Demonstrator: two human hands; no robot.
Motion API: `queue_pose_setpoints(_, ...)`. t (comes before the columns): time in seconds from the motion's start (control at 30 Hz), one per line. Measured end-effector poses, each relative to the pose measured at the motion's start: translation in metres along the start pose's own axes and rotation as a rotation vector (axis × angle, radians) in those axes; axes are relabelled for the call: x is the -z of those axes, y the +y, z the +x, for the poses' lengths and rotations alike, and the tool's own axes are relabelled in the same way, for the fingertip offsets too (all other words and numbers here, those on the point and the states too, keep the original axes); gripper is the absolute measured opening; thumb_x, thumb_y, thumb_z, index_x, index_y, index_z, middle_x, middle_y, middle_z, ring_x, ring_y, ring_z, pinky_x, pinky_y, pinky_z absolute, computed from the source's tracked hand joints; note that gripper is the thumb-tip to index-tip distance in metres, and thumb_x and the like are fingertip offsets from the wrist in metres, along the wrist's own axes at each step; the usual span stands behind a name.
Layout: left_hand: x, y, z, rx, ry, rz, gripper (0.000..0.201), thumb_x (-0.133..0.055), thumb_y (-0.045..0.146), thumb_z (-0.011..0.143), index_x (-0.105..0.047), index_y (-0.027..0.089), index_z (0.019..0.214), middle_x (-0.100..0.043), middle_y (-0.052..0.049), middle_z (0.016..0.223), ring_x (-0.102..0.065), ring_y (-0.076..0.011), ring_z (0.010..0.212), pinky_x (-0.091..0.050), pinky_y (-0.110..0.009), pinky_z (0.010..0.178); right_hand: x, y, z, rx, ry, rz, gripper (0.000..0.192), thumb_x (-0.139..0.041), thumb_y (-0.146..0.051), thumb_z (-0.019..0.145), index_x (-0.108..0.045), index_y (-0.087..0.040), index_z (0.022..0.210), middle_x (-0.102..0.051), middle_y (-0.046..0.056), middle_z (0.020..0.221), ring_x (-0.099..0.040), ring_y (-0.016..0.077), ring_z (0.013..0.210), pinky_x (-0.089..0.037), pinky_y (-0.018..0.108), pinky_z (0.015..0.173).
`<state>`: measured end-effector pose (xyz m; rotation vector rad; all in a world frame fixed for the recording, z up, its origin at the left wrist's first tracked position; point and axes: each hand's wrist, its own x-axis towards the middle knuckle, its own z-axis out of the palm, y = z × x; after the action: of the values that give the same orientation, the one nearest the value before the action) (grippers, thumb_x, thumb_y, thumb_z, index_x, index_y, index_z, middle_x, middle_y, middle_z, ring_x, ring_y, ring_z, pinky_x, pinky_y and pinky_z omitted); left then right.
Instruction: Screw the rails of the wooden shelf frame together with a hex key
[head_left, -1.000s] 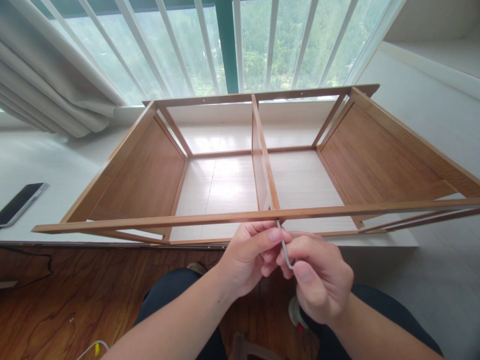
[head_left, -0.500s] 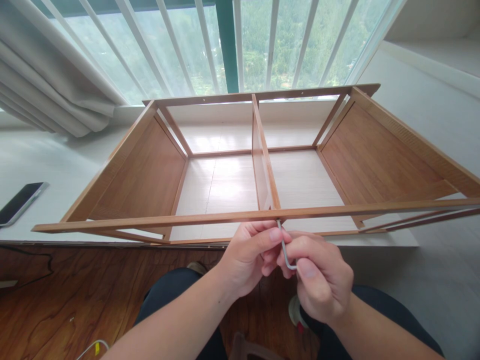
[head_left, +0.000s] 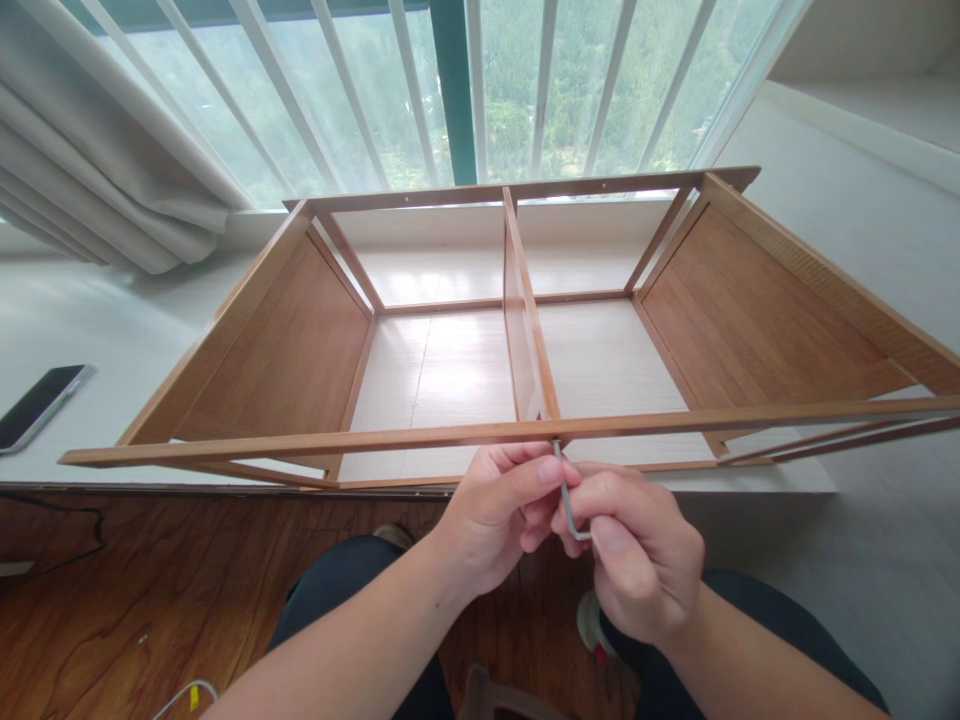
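Observation:
A bent metal hex key [head_left: 568, 508] reaches up to the underside of the front rail [head_left: 420, 436] of a wooden frame, just below the middle divider [head_left: 529, 300]. My left hand [head_left: 495, 510] pinches its long arm near the top, with the thumb lying against the metal. Lower down, my right hand [head_left: 645, 560] is closed around the short bent end between thumb and forefinger. Whatever the key's tip sits in is hidden by the rail. Two brown side panels, one on the left [head_left: 277, 340] and one on the right [head_left: 757, 290], stand at the ends of the frame.
The frame rests on a white window ledge [head_left: 780, 480] in front of a barred window. A phone [head_left: 45, 405] lies on the ledge at left, below a grey curtain [head_left: 112, 140]. Under my arms is a wooden floor [head_left: 150, 580], with a pale cable [head_left: 184, 692] at lower left.
The hex key's bent end and my right hand have shifted very slightly to the left. My left hand keeps its place on the key, and the frame looks almost the same.

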<state>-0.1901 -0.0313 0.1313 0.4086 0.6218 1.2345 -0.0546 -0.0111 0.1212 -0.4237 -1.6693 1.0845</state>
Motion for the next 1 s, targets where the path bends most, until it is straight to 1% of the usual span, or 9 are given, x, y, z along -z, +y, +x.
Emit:
queue_pose_setpoints(0.3, -0.0004, 0.0004, 0.0003, -0.001, 0.008, 0.005, 0.027, -0.087, 0.038, 0.072, -0.075, 0.014, 0.071, -0.043, 0.007, 0.042, -0.034, -0.0022, 0.034, -0.031, -0.015, 0.036, 0.0006, 0.0007, 0.0027, 0.036, -0.024, 0.008, 0.021, -0.043, -0.016, 0.095, -0.061, -0.019, 0.083, -0.055, 0.001, 0.064, -0.064, 0.0172, 0.065, -0.052, 0.028, 0.061)
queue_pose_setpoints(0.53, -0.0009, 0.0008, 0.0001, 0.005, -0.008, -0.002, 0.026, -0.087, 0.038, 0.071, -0.077, 0.014, 0.071, -0.041, 0.008, 0.042, -0.033, -0.0019, 0.034, -0.029, -0.013, 0.035, 0.0015, 0.0021, 0.0025, 0.048, -0.046, 0.021, 0.021, -0.042, -0.015, 0.095, -0.057, -0.02, 0.082, -0.055, 0.001, 0.066, -0.064, 0.0175, 0.067, -0.052, 0.029, 0.063)
queue_pose_setpoints(0.63, -0.0011, 0.0012, -0.0001, 0.006, -0.006, -0.008, 0.024, -0.087, 0.037, 0.072, -0.078, 0.015, 0.073, -0.04, 0.008, 0.042, -0.033, -0.0017, 0.035, -0.032, -0.013, 0.036, 0.0022, 0.004, 0.0017, 0.056, -0.062, 0.028, 0.02, -0.041, -0.014, 0.095, -0.054, -0.02, 0.081, -0.054, 0.001, 0.066, -0.061, 0.017, 0.066, -0.05, 0.029, 0.063)
queue_pose_setpoints(0.8, 0.0004, 0.0017, 0.0002, -0.007, -0.013, -0.001, 0.022, -0.086, 0.038, 0.074, -0.081, 0.016, 0.077, -0.038, 0.009, 0.041, -0.032, -0.0017, 0.035, -0.04, -0.014, 0.039, 0.0037, 0.0054, 0.0007, 0.058, -0.084, -0.023, 0.018, -0.041, -0.015, 0.094, -0.051, -0.021, 0.081, -0.054, 0.0, 0.066, -0.052, 0.0145, 0.059, -0.043, 0.029, 0.06)
queue_pose_setpoints(1.0, 0.0004, 0.0015, 0.0, -0.015, -0.003, 0.006, 0.022, -0.087, 0.037, 0.073, -0.08, 0.016, 0.075, -0.037, 0.009, 0.041, -0.033, -0.0026, 0.035, -0.044, -0.015, 0.039, 0.0046, 0.0043, 0.0043, 0.06, -0.131, 0.003, 0.017, -0.039, -0.016, 0.096, -0.049, -0.021, 0.082, -0.053, 0.0, 0.067, -0.054, 0.0156, 0.062, -0.045, 0.029, 0.061)
